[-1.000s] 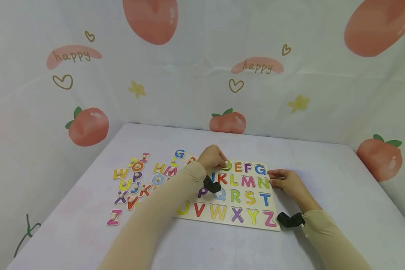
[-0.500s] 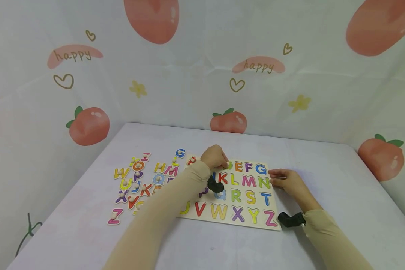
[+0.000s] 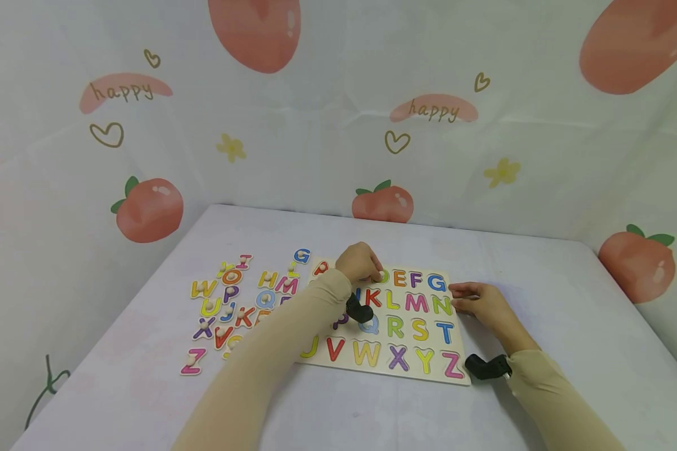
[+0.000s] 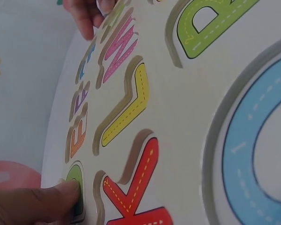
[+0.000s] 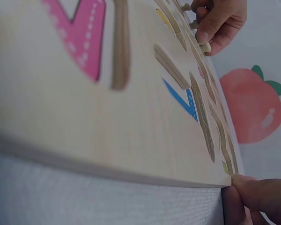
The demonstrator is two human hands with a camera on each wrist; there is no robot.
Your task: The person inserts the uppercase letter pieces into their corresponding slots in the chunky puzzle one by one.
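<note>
A wooden alphabet board [image 3: 380, 369] lies on the table with coloured letter recesses. At its top row my left hand [image 3: 358, 263] pinches the small knob of a green letter D piece [image 4: 76, 172], which sits at the D recess. The thumb hides part of that piece in the left wrist view. My right hand [image 3: 483, 307] rests at the board's right edge beside the G and N recesses. Its thumb [image 5: 248, 185] touches the edge near the corner, and the fingers are fairly straight. A red A piece [image 3: 321, 268] with a knob is at the board's upper left.
Several loose knobbed letters lie left of the board, among them a pink Z [image 3: 192, 361], a yellow W [image 3: 202, 289] and a blue G [image 3: 301, 255]. My left sleeve [image 3: 271, 351] covers part of the board and some letters. A printed cloth [image 3: 316, 156] hangs behind the table.
My left hand has shifted slightly right and the green D piece now sits lower, at its recess. The right hand stays at the board's edge.
</note>
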